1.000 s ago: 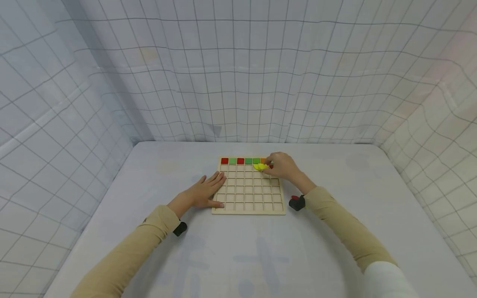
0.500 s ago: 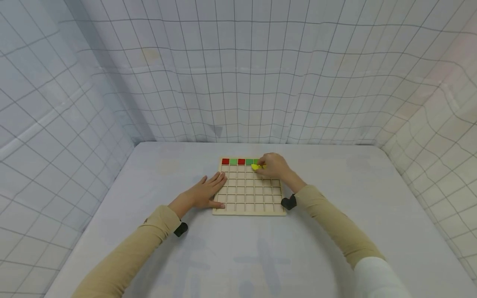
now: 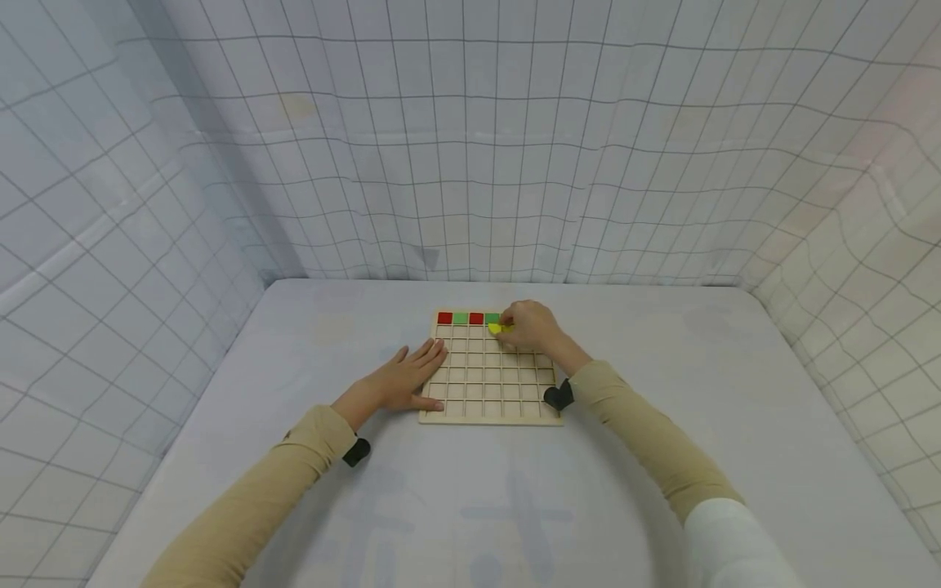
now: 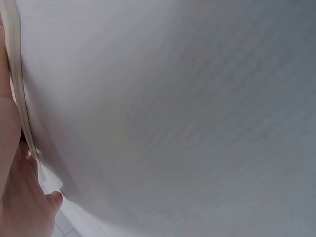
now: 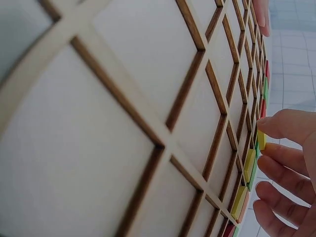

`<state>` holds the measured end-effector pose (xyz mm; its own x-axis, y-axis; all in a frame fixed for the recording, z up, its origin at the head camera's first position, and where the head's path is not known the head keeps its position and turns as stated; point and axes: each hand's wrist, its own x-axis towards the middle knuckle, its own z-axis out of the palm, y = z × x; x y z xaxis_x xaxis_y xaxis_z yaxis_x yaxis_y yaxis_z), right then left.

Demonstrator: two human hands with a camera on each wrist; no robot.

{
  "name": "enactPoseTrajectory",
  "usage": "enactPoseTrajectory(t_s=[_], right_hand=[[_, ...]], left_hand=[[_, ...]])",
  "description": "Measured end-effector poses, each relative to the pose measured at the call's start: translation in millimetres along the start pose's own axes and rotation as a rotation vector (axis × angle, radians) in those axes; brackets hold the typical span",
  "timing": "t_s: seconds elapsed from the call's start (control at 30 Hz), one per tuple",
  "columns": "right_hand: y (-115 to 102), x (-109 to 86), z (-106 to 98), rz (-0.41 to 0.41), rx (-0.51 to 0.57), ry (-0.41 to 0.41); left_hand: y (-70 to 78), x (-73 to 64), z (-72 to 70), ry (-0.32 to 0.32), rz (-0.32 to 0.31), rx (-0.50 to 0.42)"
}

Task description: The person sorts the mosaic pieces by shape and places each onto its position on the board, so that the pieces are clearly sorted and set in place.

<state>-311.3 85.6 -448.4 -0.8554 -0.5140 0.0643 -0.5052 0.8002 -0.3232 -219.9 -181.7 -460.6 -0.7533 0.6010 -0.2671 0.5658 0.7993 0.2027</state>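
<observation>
A pale wooden grid board (image 3: 492, 422) lies on the table. My left hand (image 3: 400, 380) rests on its left edge, fingers spread and thumb on the near left corner. In the left wrist view, that hand (image 4: 27, 202) shows beside the board's rim (image 4: 19, 84). My right hand (image 3: 532, 327) is over the second row from the far side. It pinches a yellow square tile (image 5: 261, 137) between thumb and index finger; the other fingers are loosely bent. Two more yellow tiles (image 5: 250, 164) sit in the same row, with a red tile (image 5: 229, 230) beyond them.
Coloured tiles fill the far row, among them a red tile (image 3: 444, 318), a light green tile (image 3: 460, 318) and a green tile (image 3: 492, 318); the right hand hides the others. White grid-patterned curtains (image 3: 470, 163) enclose the table (image 3: 470, 490) at the back and sides.
My right hand has moved left along the second row with a yellow tile and now covers more of the far row. My left hand has stayed on the board's left edge.
</observation>
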Motion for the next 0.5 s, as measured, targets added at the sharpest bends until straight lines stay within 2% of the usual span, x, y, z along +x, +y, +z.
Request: enactPoseTrajectory(t_s=[0.5], right_hand=[[-1.9, 4.2, 4.4, 0.02, 0.0, -0.016]], left_hand=[[-1.1, 1.6, 1.3, -0.009, -0.01, 0.004]])
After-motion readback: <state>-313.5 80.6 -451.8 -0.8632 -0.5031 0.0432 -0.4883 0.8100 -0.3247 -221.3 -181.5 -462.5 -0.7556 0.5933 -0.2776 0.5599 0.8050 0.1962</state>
